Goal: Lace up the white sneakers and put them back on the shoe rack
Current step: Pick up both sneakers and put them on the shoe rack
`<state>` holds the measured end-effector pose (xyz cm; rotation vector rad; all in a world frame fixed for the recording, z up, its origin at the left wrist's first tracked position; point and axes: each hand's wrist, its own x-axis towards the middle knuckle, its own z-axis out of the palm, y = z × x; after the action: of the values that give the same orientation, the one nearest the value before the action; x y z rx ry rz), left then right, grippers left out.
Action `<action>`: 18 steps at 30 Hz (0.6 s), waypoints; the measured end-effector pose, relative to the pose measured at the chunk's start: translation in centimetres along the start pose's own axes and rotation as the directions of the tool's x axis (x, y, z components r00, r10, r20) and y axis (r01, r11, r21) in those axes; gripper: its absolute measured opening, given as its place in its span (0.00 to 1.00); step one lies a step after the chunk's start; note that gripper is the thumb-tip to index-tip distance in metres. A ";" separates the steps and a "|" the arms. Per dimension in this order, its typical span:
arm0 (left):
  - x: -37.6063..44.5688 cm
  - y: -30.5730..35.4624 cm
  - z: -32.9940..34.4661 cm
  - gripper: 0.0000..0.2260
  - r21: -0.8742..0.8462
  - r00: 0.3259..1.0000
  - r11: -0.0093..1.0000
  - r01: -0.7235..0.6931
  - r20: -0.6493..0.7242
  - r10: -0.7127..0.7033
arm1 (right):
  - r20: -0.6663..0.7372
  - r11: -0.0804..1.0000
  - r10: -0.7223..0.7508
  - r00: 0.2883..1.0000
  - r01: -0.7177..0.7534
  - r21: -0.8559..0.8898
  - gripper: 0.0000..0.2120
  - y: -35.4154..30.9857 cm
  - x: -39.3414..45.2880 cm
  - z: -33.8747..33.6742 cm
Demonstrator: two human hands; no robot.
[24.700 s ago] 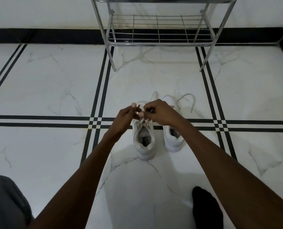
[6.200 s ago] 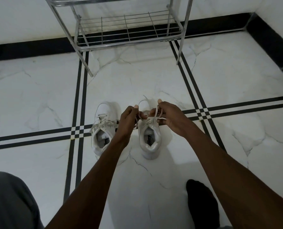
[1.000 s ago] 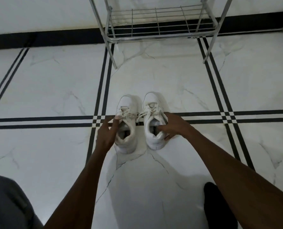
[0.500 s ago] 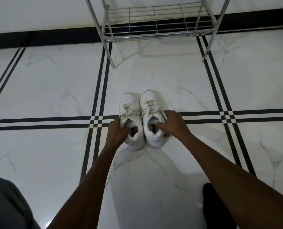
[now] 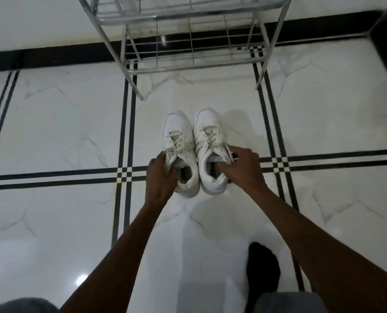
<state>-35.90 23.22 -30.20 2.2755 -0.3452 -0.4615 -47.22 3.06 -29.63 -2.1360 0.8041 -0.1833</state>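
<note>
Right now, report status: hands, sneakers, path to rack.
Left hand gripping left sneaker; right hand gripping right sneaker. Both laced, side by side. Floor to shoe rack clear.

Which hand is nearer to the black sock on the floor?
The right hand. It grips the right sneaker, with the black sock below it, toward the person. The left hand grips the left sneaker, farther to the left.

Both sneakers now laced and set side by side, touching. Left hand clasped on left sneaker, right hand on right sneaker; both apparently lifted nearer shoe rack.
</note>
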 end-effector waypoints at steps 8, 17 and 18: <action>-2.9 14.8 -8.3 0.19 -0.025 1.000 1.000 0.017 0.020 -0.017 | 0.009 0.994 0.073 0.997 -0.073 0.084 0.15 -10.3 -1.8 -13.4; -1.3 29.1 -16.6 0.24 -0.028 0.999 0.999 0.045 0.019 -0.044 | 0.011 0.987 0.090 0.996 -0.091 0.130 0.17 -22.4 1.1 -25.9; -0.4 30.0 -16.9 0.24 -0.020 0.999 0.999 0.031 0.009 -0.031 | 0.008 0.987 0.089 0.996 -0.089 0.131 0.18 -23.0 2.1 -26.5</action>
<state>-32.03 14.34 2.84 2.2625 -0.3089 -0.4881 -44.76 -5.14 4.52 -1.9722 0.8609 -0.1820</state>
